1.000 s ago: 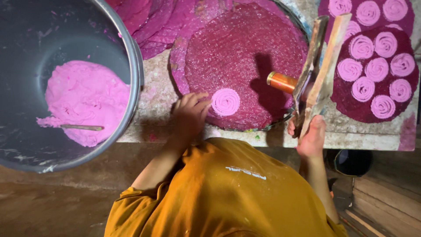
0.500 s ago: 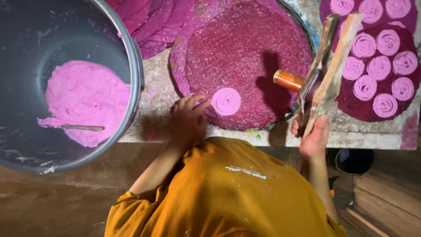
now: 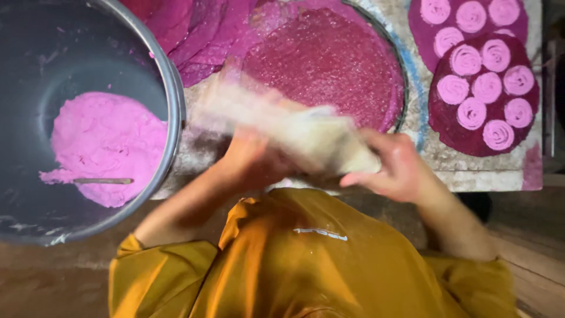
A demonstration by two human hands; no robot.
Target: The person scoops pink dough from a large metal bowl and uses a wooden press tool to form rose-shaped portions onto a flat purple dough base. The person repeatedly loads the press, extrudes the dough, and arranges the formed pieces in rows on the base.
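Both my hands meet in front of my chest at the table's near edge. My right hand (image 3: 403, 168) grips one end of a pale, long object (image 3: 294, 126), too motion-blurred to identify. My left hand (image 3: 253, 159) is at its middle, partly hidden beneath it, and seems to hold it too. Just beyond lies a round dark-magenta sheet (image 3: 323, 59) on a round tray (image 3: 406, 88). The blurred object covers the sheet's near edge.
A large grey basin (image 3: 170, 100) at the left holds a pink dough mass (image 3: 106, 141) with a thin stick (image 3: 103, 181) on it. Thin magenta sheets (image 3: 194, 35) are piled at the back. Several pink rolls (image 3: 479, 88) sit on dark sheets at the right.
My right hand has swung left from the wooden tool at the right. Both hands now hold a pale blurred object. The pink roll on the round sheet is out of sight.
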